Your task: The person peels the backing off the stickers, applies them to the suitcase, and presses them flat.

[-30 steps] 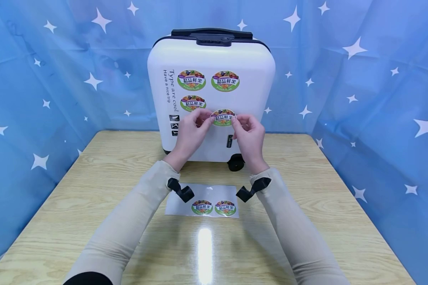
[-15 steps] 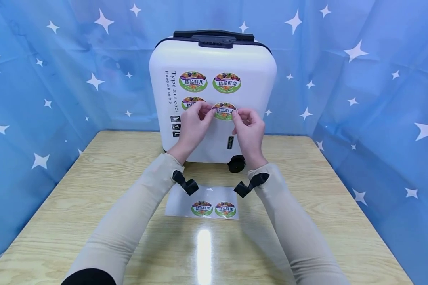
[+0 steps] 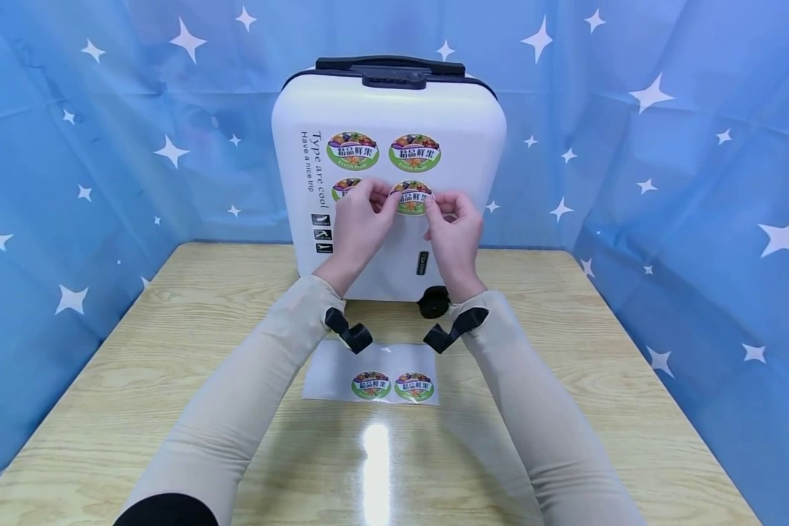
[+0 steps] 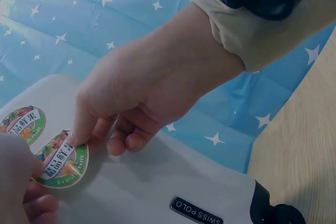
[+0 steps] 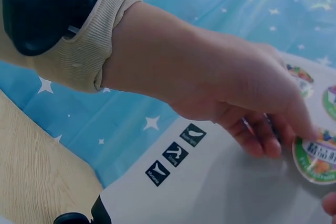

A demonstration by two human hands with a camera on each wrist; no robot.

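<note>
An oval fruit sticker [image 3: 413, 199] is held by its two sides against or just in front of the white suitcase [image 3: 394, 281]; contact is hard to tell. My left hand [image 3: 361, 223] pinches its left edge between thumb and fingers, partly covering another sticker [image 3: 343, 189] on the suitcase. At the opposite edge, my right hand [image 3: 456, 237] pinches with thumb and index finger, the other fingers curled. Two more stickers, left [image 3: 353, 150] and right [image 3: 415, 153], lie flat above. The left wrist view shows the held sticker [image 4: 65, 169] between both hands.
On the wooden table [image 3: 204, 351], a backing sheet [image 3: 329, 376] with two stickers lies between the forearms. The suitcase stands upright at the back, a black wheel [image 3: 434, 302] at its base. A blue star-patterned curtain [image 3: 138, 183] encloses the table's back and sides.
Both hands have raised the held sticker up the suitcase front, closer to the upper right sticker. The left hand now covers more of the lower left sticker. The backing sheet stays put.
</note>
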